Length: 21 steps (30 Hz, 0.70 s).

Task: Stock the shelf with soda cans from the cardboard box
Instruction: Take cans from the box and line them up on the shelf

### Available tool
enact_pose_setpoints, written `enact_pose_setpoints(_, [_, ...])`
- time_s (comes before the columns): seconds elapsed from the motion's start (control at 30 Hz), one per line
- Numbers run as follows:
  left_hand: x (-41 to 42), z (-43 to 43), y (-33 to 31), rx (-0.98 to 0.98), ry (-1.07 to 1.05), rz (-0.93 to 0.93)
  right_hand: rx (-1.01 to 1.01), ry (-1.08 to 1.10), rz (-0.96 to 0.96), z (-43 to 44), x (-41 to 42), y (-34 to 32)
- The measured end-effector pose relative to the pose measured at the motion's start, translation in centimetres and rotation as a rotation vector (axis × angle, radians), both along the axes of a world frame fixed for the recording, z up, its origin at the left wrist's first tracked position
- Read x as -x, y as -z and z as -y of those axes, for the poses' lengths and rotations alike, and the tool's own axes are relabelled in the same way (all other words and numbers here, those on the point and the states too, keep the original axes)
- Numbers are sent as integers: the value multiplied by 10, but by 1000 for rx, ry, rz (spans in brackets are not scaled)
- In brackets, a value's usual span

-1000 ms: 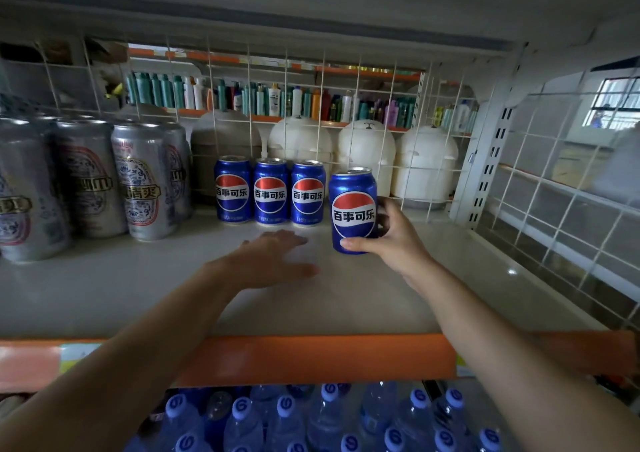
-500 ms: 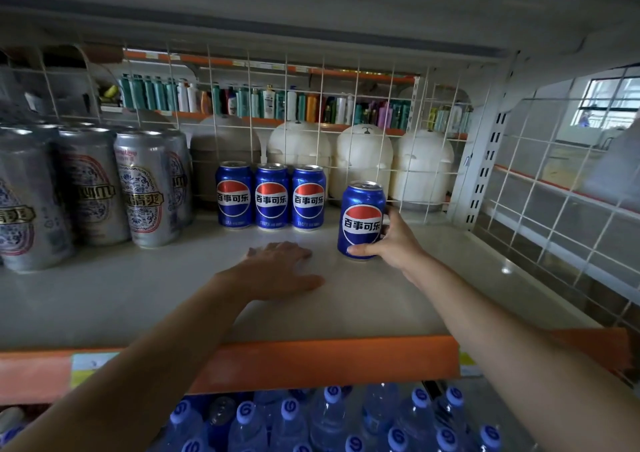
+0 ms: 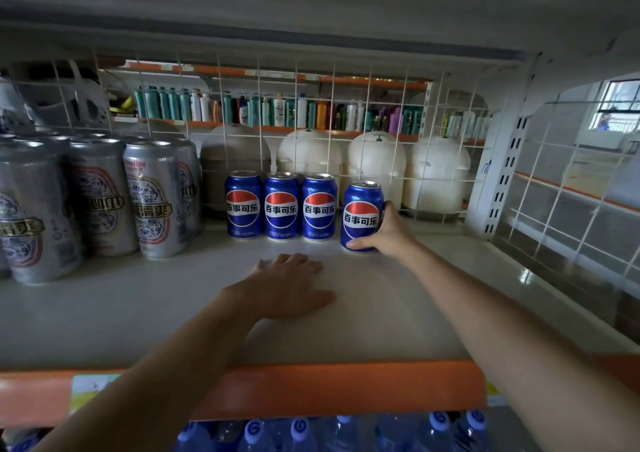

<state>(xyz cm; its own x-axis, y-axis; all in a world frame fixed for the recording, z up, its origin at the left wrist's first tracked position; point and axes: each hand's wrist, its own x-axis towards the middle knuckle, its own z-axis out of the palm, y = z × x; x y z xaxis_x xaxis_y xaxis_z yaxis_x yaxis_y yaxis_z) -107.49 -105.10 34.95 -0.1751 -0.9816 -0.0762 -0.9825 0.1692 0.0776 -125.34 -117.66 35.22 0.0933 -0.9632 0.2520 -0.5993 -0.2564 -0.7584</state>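
Presently on the shelf [image 3: 398, 316], pale surface, orange front lip: three blue soda cans [image 3: 281, 206] upright in a row at the back against the wire grid [image 3: 311, 112], labels forward, sides touching or nearly so. Fourth blue can [image 3: 362, 217]: upright, just right of the row and slightly forward of it, a narrow gap left to the third can; base appears to meet the shelf, though the thumb hides part of the rim. Right hand [image 3: 388, 232]: clamped round the fourth can from its right side, thumb across the lower front, fingers behind. Left hand [image 3: 289, 283]: flat on the shelf, palm down, fingers spread, holding nothing, in front of the row and apart from every can. Tall silver cans [image 3: 149, 202]: a separate block at left, near the blue row but not touching. White domed containers [image 3: 375, 171]: behind the grid, not part of this stock. Bottled water [image 3: 301, 432]: on the tier below. Cardboard box: not in view. Step in hand, as judged: setting the fourth can into line. Next move calls for nudging it back and left until level with its neighbours, label kept forward, then loosing the grip without tipping it; room for more cans remains at right.
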Motion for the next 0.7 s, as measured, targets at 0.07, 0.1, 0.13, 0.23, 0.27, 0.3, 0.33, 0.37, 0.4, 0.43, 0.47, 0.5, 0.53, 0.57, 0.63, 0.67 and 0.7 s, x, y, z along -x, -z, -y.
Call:
enact_pose_setpoints(0.07, [1,1,0,-2,-3,7,-11,-12,-13,6,-1,-1])
enact_pose_setpoints(0.1, [2,1,0,0,-5,13,-10,-15,-21,9,-2,-2])
enact_pose_setpoints(0.13, [2,2,0,1,-6,18,-10,-18,-30,10,-3,-3])
enact_pose_setpoints(0.23, [2,3,-1,2,-6,15,-9,-27,-50,15,-7,-5])
enact_pose_setpoints(0.27, [2,2,-1,2,-6,14,-12,-30,-60,15,-8,-6])
enact_pose_setpoints(0.3, [2,2,-2,0,-5,14,-13,-28,-68,16,-9,-6])
enact_pose_setpoints(0.33, [2,1,-2,-3,-4,13,-11,-21,-72,17,-10,-7])
enact_pose_setpoints(0.37, [3,0,-2,-3,-4,11,-6,-12,-75,17,-11,-7])
enact_pose_setpoints(0.4, [3,0,-3,-3,-6,7,-2,-1,-78,18,-11,-7])
enact_pose_setpoints(0.43, [3,-1,-3,-5,-8,5,0,6,-81,18,-12,-7])
enact_pose_setpoints(0.47, [3,-1,-4,-6,-9,5,-1,7,-83,18,-12,-7])
enact_pose_setpoints(0.5, [3,-2,-4,-9,-9,7,-2,-1,-81,19,-12,-7])
enact_pose_setpoints(0.53, [3,-2,-4,-11,-9,11,-5,-12,-76,21,-11,-7])
enact_pose_setpoints(0.57, [4,-2,-4,-11,-10,14,-7,-22,-66,22,-11,-7])
enact_pose_setpoints(0.63, [5,-2,-5,-7,-14,13,-13,-35,-34,23,-9,-7])
enact_pose_setpoints(0.67, [5,-2,-5,-7,-16,10,-22,-41,-7,23,-9,-6])
enact_pose_setpoints(0.7, [6,-2,-6,-8,-18,8,-28,-49,22,24,-8,-5])
